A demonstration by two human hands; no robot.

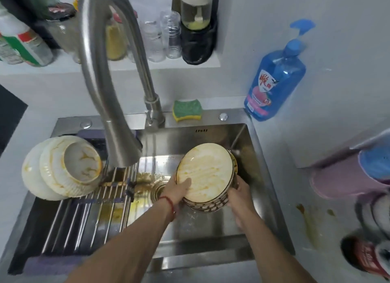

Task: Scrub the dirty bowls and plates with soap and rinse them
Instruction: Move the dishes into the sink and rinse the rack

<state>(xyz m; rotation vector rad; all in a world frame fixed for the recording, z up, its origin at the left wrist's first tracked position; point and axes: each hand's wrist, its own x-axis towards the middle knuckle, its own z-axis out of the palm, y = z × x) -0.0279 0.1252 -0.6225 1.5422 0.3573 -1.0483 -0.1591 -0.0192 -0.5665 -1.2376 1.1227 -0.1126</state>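
Note:
A stack of dirty plates point(207, 173) with patterned rims is tilted up over the steel sink point(211, 230), its top face smeared yellow. My left hand point(177, 191) grips the stack's near-left edge, thumb on the top plate. My right hand point(240, 195) holds the stack's right side from underneath. Dirty white bowls and plates point(63, 168) lean on the roll-up rack point(88, 215) at the sink's left. A green-and-yellow sponge point(186, 110) lies on the sink's back ledge. A blue dish soap bottle point(274, 78) stands at the back right.
The tall faucet point(109, 92) arches over the sink's left half, no water visibly running. Food scraps lie around the drain point(160, 187). Jars and bottles fill the back shelf point(126, 65). Sauce stains mark the right counter point(306, 217), with cups and a can beside it.

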